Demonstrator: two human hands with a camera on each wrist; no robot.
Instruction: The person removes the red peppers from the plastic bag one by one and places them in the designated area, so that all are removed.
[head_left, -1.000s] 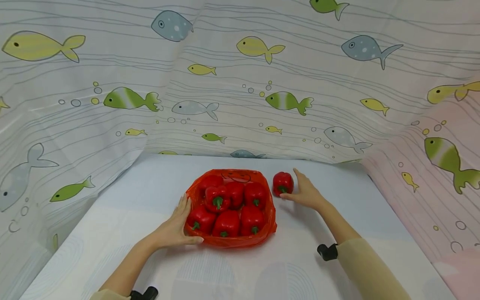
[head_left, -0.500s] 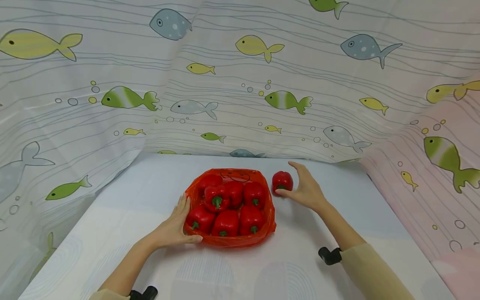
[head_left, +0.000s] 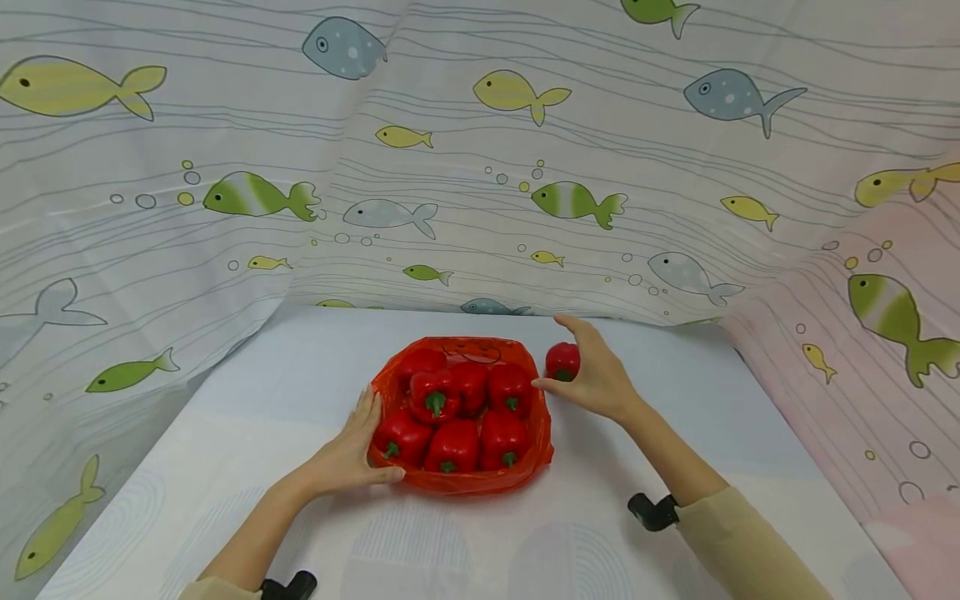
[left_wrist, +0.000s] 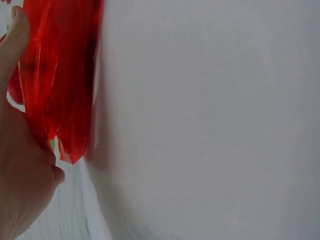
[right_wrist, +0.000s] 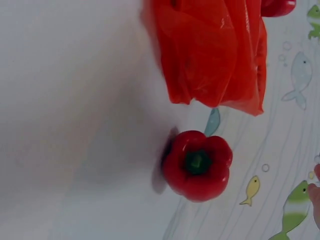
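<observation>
A red plastic bag (head_left: 536, 450) stands with its mouth wide and several red bell peppers (head_left: 452, 446) inside, green stems showing. My left hand (head_left: 348, 458) rests against the bag's left side, fingers along the side and thumb stretched along the front rim. One more red bell pepper (head_left: 562, 360) stands on the table just right of the bag. My right hand (head_left: 600, 375) overlaps it in the head view, thumb and fingers spread apart, thumb tip by the bag's right rim. In the right wrist view nothing touches this bell pepper (right_wrist: 197, 167); fingertips (right_wrist: 314, 195) show at the right edge.
The table (head_left: 300, 375) has a pale patterned cover. Behind it and along both sides hangs a curtain (head_left: 450, 175) printed with fish. Black camera mounts (head_left: 652, 512) sit at both wrists, beside beige sleeves.
My right hand has shifted left, from beside the loose bell pepper to across it, thumb now close to the bag. The pepper, bag and left hand have stayed in place.
</observation>
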